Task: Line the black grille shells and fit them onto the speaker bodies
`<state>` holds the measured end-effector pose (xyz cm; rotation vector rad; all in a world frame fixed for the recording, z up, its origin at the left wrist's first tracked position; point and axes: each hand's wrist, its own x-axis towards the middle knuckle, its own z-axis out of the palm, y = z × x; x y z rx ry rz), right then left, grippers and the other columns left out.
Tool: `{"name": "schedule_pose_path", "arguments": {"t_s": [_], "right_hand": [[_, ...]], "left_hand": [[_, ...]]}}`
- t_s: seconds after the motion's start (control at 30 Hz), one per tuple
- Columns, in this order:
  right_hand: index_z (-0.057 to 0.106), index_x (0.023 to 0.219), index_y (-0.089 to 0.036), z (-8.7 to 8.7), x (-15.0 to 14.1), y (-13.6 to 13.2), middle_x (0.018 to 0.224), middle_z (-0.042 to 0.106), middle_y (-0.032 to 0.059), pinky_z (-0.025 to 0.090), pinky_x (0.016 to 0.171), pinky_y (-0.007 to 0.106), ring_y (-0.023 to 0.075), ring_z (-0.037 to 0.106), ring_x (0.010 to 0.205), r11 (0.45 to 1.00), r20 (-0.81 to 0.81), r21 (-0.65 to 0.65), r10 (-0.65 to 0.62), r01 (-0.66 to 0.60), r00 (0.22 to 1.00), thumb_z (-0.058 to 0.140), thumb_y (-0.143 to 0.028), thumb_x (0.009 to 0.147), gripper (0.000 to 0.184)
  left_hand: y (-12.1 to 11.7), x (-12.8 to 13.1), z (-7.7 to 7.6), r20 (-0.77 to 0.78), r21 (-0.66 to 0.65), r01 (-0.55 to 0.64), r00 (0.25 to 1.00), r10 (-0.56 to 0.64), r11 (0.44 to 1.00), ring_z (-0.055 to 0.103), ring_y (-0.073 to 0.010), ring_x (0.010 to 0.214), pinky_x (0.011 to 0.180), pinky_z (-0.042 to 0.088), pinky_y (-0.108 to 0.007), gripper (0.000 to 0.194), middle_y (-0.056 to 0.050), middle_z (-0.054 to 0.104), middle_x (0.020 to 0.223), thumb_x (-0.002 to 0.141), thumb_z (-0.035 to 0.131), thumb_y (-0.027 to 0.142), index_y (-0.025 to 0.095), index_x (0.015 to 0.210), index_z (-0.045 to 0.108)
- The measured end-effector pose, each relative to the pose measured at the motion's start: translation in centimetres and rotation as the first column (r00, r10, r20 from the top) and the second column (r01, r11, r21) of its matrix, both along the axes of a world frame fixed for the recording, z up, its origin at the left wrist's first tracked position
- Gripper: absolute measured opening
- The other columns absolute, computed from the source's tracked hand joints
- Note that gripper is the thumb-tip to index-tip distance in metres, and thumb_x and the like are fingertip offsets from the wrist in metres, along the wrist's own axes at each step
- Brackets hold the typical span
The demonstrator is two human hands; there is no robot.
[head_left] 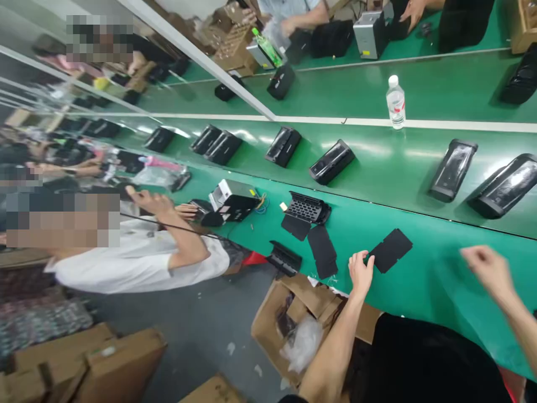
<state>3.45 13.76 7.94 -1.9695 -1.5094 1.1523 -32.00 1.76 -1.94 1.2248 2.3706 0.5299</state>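
My left hand (pixel 361 272) has its fingers curled at the near left corner of a thin black sheet (pixel 392 250) with notched edges, gripping it over the green bench. Off to the right, my right hand (pixel 489 268) hovers above the bench with its fingers curled in. It is slightly blurred, and whatever may be between its fingertips is hidden. More black sheets (pixel 323 252) lie left of my left hand, beside a black perforated housing (pixel 308 208). Another black housing part (pixel 284 258) rests at the bench edge.
Several wrapped black speaker-like units (pixel 332 162) stand along the green conveyor (pixel 377 184). A water bottle (pixel 396 103) is beyond them. Below the bench edge sits an open cardboard box (pixel 268 313) with plastic bags. A co-worker in a white shirt (pixel 138 257) works at left.
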Motion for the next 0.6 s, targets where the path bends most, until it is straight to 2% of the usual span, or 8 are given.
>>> {"name": "schedule_pose_path", "arguments": {"t_s": [0.07, 0.1, 0.13, 0.2, 0.3, 0.4, 0.5, 0.6], "right_hand": [[0.064, 0.068, -0.027, -1.4, -10.5, -3.5, 0.067, 0.07, 0.0043, 0.05, 0.062, 0.036, 0.0246, 0.065, 0.063, 0.976, -0.056, -0.06, 0.205, -0.209, 0.977, 0.059, -0.073, 0.087, 0.049], [0.064, 0.069, -0.026, -2.4, -14.7, -4.6, 0.067, 0.07, 0.0023, 0.049, 0.063, 0.033, 0.0225, 0.065, 0.063, 0.958, -0.049, -0.083, 0.273, -0.276, 0.961, 0.065, -0.064, 0.087, 0.042], [0.065, 0.074, -0.026, -3.4, -17.9, -5.4, 0.071, 0.071, 0.0015, 0.047, 0.064, 0.031, 0.0213, 0.066, 0.066, 0.944, -0.019, -0.104, 0.313, -0.313, 0.949, 0.068, -0.055, 0.089, 0.033], [0.067, 0.081, -0.024, -5.4, -21.4, -5.8, 0.082, 0.073, 0.0028, 0.044, 0.067, 0.029, 0.0208, 0.068, 0.073, 0.925, 0.068, -0.146, 0.362, -0.35, 0.93, 0.071, -0.038, 0.091, 0.018], [0.067, 0.084, -0.023, -7.1, -21.5, -5.4, 0.093, 0.074, 0.0059, 0.041, 0.071, 0.029, 0.0213, 0.069, 0.082, 0.9, 0.169, -0.183, 0.424, -0.395, 0.889, 0.068, -0.028, 0.096, 0.013], [0.068, 0.087, -0.022, -7.4, -20.3, -5.1, 0.099, 0.074, 0.0079, 0.04, 0.073, 0.029, 0.0221, 0.07, 0.086, 0.884, 0.225, -0.19, 0.464, -0.428, 0.857, 0.062, -0.027, 0.101, 0.016], [0.068, 0.088, -0.021, -7.6, -20.1, -5.3, 0.096, 0.075, 0.0089, 0.04, 0.073, 0.03, 0.0227, 0.069, 0.084, 0.895, 0.263, -0.177, 0.444, -0.409, 0.857, 0.059, -0.029, 0.102, 0.019], [0.068, 0.087, -0.022, -7.9, -19.8, -5.1, 0.088, 0.075, 0.0082, 0.041, 0.072, 0.031, 0.023, 0.068, 0.08, 0.934, 0.282, -0.133, 0.358, -0.333, 0.89, 0.055, -0.04, 0.104, 0.028]], "left_hand": [[-0.6, -0.1, -0.5, -0.026, 0.009, 0.068, 0.997, -0.068, 0.998, 0.065, -0.0298, 0.106, 0.096, 0.051, -0.046, 0.02, -0.01, 0.072, 0.108, 0.095, 0.07, 0.033, 0.024, 0.112, 0.07], [-0.9, -0.2, -0.8, -0.038, 0.013, 0.1, 0.994, -0.1, 0.995, 0.065, -0.0301, 0.108, 0.096, 0.051, -0.045, 0.022, -0.01, 0.071, 0.11, 0.096, 0.071, 0.034, 0.024, 0.114, 0.069], [-1.2, -0.2, -1.0, -0.049, 0.017, 0.13, 0.99, -0.129, 0.991, 0.064, -0.0303, 0.109, 0.096, 0.05, -0.045, 0.023, -0.01, 0.071, 0.111, 0.096, 0.071, 0.035, 0.024, 0.116, 0.069], [-1.6, -0.4, -1.5, -0.066, 0.024, 0.181, 0.982, -0.179, 0.983, 0.063, -0.0307, 0.11, 0.096, 0.049, -0.045, 0.025, -0.011, 0.07, 0.114, 0.098, 0.07, 0.037, 0.023, 0.119, 0.067], [-2.0, -0.4, -2.2, -0.077, 0.034, 0.23, 0.971, -0.227, 0.973, 0.061, -0.0312, 0.109, 0.095, 0.047, -0.045, 0.033, -0.013, 0.07, 0.118, 0.099, 0.07, 0.044, 0.022, 0.123, 0.066], [-2.1, -0.3, -2.7, -0.076, 0.048, 0.243, 0.968, -0.239, 0.969, 0.061, -0.0314, 0.108, 0.094, 0.046, -0.045, 0.036, -0.014, 0.07, 0.118, 0.098, 0.07, 0.047, 0.021, 0.124, 0.067], [-2.0, 0.0, -2.7, -0.073, 0.06, 0.239, 0.969, -0.234, 0.969, 0.061, -0.0313, 0.107, 0.093, 0.045, -0.044, 0.034, -0.013, 0.07, 0.117, 0.098, 0.07, 0.045, 0.022, 0.123, 0.068], [-1.8, 0.1, -2.6, -0.067, 0.065, 0.224, 0.973, -0.22, 0.972, 0.061, -0.0319, 0.108, 0.093, 0.044, -0.045, 0.033, -0.014, 0.07, 0.117, 0.097, 0.071, 0.042, 0.021, 0.123, 0.067]]}}
